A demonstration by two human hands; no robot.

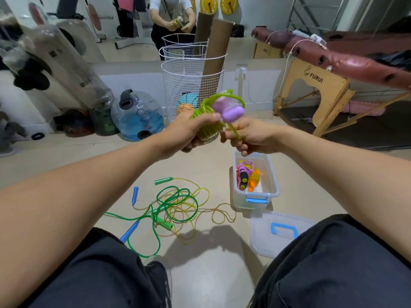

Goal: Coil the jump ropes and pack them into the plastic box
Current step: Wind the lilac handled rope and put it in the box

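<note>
Green rope coil [208, 121]: lower part hidden inside left hand [193, 130]; purple handles [229, 110] blurred. Right hand [251, 136]: fingertips hidden behind its knuckles. Box lid [273, 236]: right corner covered by knee. Massage table [347, 63]: cut off at right edge

Plastic box [275, 190] open-topped, coiled ropes [247, 176] filling rear, front half free

Coiled lime rope [205, 121], held above box [255, 192]

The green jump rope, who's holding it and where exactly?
Both hands hold it. The left hand grips the coiled green jump rope around the bundle; the right hand pinches the loose cord just below the purple handles.
</note>
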